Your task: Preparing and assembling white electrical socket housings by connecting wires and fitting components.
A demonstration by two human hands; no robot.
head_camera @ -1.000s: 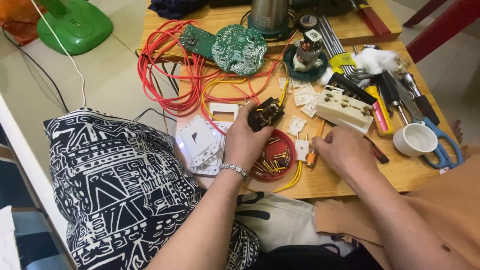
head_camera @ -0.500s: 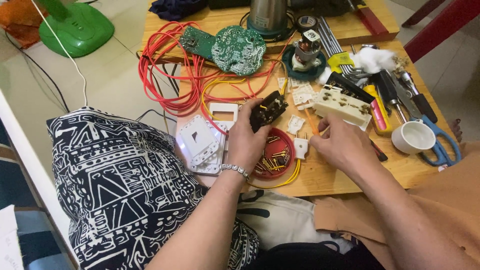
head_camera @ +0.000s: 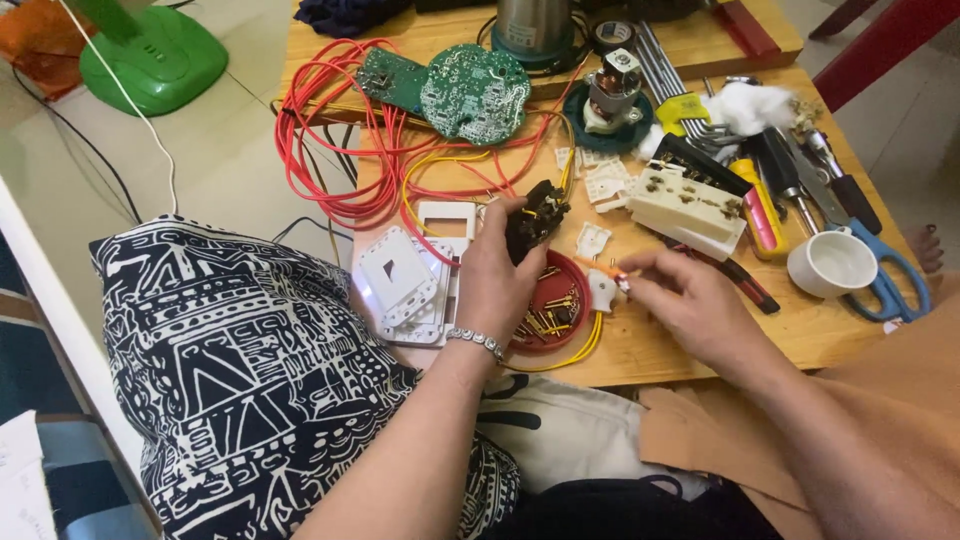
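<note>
Left hand: clamped on a black, knobbly plug part, above the round red lid near the tabletop's front edge.
Right hand: pinched a thin orange-handled tool.
Room: wooden tabletop bare only at the front.
</note>
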